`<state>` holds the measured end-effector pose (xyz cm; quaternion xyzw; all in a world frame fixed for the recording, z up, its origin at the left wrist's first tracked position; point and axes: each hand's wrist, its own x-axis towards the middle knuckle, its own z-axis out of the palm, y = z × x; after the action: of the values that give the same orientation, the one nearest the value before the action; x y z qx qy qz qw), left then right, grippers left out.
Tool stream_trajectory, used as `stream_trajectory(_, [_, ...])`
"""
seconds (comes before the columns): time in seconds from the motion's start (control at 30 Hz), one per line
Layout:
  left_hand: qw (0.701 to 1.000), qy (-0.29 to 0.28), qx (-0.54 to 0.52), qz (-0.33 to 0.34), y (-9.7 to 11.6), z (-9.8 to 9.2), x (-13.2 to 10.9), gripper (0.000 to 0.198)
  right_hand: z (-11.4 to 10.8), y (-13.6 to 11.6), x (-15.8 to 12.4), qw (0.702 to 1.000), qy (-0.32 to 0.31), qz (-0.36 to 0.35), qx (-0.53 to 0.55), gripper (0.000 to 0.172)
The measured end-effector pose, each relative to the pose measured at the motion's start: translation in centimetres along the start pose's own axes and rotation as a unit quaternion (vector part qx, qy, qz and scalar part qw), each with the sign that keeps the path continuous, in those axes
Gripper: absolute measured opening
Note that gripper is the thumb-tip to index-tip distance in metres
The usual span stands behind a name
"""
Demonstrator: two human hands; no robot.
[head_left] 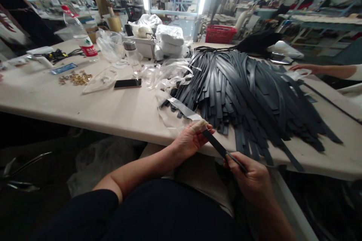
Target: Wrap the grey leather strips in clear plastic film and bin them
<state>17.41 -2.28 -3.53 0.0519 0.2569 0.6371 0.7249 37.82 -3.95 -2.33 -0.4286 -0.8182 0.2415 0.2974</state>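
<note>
My left hand [188, 141] is closed at the far end of a black strap [215, 144], just over the table's front edge. A translucent plastic strip [185, 110] runs from these fingers back onto the tabletop; whether it is attached to the strap is hidden. My right hand [253, 179] is closed around the strap's nearer part, which slants down between both hands. Behind them lies a big heap of similar black straps [223, 79], fanned out with several ends at the table edge. More translucent strips [166, 74] lie left of the heap.
On the pale table [118, 111] are a phone [128, 83], small brass-coloured pieces [80, 78], a glass jar [133, 58], a plastic bottle [85, 43] and wrapped white bundles [169, 41]. A co-worker's hand [304, 68] touches the heap's right side. A red basket [220, 34] stands behind.
</note>
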Motion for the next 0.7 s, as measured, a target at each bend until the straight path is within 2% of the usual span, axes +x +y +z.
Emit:
stream_trajectory(0.2, [1.0, 0.012, 0.013, 0.008, -0.3, -0.3, 0.1, 0.015, 0.4, 1.2, -0.2, 1.0, -0.01, -0.003, -0.003, 0.028])
stream_trajectory(0.37, [0.999, 0.029, 0.031, 0.006, -1.0, 0.3, -0.4, 0.019, 0.7, 0.9, -0.5, 1.0, 0.004, -0.009, -0.007, 0.032])
stream_trajectory(0.5, [0.997, 0.067, 0.04, 0.016, -2.6, -0.4, 0.1, 0.022, 2.3, 1.0, -0.2, 0.999, 0.033, -0.008, -0.021, 0.033])
stream_trajectory(0.57, [0.997, 0.061, 0.053, 0.013, -3.4, -1.0, 1.0, 0.024, 3.3, 1.6, 0.7, 0.998, 0.057, -0.001, -0.035, 0.035])
stream_trajectory(0.63, [0.997, 0.042, 0.064, -0.002, -3.8, -1.5, 1.9, 0.023, 4.2, 2.3, 1.5, 0.997, 0.075, 0.004, 0.01, 0.045])
stream_trajectory(0.7, [0.997, 0.031, 0.073, 0.001, -3.3, -1.8, 2.2, 0.022, 4.6, 2.9, 1.6, 0.992, 0.043, 0.026, 0.113, 0.059])
